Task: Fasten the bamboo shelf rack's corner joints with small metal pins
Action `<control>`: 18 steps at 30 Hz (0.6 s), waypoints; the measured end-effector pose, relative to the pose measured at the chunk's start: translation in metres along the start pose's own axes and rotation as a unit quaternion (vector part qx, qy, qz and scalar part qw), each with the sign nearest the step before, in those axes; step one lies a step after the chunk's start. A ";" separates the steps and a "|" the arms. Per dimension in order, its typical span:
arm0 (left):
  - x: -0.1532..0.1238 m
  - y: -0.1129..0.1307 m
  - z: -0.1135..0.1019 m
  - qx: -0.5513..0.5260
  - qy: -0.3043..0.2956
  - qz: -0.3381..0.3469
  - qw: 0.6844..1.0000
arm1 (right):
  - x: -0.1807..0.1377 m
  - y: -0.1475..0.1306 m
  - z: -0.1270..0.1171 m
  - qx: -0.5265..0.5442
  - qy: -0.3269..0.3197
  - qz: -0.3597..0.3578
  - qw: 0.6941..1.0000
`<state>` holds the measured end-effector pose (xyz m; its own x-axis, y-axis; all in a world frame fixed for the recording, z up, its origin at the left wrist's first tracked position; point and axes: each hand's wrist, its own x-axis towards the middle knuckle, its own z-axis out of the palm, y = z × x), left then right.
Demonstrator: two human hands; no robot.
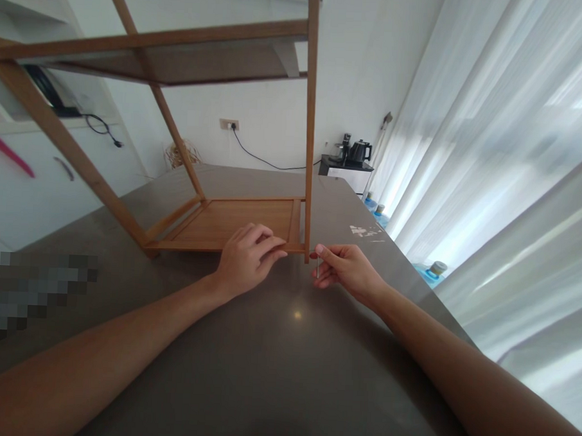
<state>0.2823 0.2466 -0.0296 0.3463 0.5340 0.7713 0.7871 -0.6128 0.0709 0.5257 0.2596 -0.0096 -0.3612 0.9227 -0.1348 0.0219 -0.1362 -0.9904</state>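
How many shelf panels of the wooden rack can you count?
2: the lower panel, just above the table, and the upper panel, higher between the wooden posts. Others may be cut off above.

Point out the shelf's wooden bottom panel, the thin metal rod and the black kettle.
Wooden bottom panel (240, 214), head view: bare upper face.
Thin metal rod (318, 269), head view: exposed shaft.
Black kettle (358, 152), head view: body.

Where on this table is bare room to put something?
Bare: the table between the forearms, in front of the wooden rack; also between its right post and pale marks. Crowded: the rack's near right corner, with the left hand at the front rail and the right hand holding a thin rod.
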 end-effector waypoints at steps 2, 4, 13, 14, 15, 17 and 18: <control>0.000 0.000 0.000 0.001 -0.002 0.000 1.000 | -0.004 -0.004 0.005 0.026 0.007 0.010 1.000; -0.001 -0.001 0.000 0.002 -0.010 0.001 1.000 | -0.007 -0.008 0.009 0.038 0.020 0.009 0.999; -0.003 -0.003 0.001 0.001 -0.019 0.002 1.000 | -0.017 -0.022 0.005 -0.002 -0.015 -0.046 0.999; -0.003 -0.003 0.001 0.001 -0.016 0.001 1.000 | -0.017 -0.024 0.002 -0.017 -0.031 -0.052 0.998; -0.003 -0.003 0.001 0.001 -0.015 0.000 1.000 | -0.017 -0.025 -0.001 -0.032 -0.046 -0.058 0.997; -0.003 -0.002 0.002 0.004 -0.017 -0.001 1.000 | -0.016 -0.025 -0.006 -0.053 -0.071 -0.066 0.994; -0.003 -0.002 0.002 0.005 -0.020 -0.001 1.000 | -0.014 -0.023 -0.008 -0.059 -0.078 -0.065 0.993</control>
<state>0.2804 0.2471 -0.0335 0.3651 0.5585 0.7448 0.7928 -0.6059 0.0657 0.5381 0.2529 0.0148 -0.5081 0.8613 -0.0077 0.0716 0.0333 -0.9969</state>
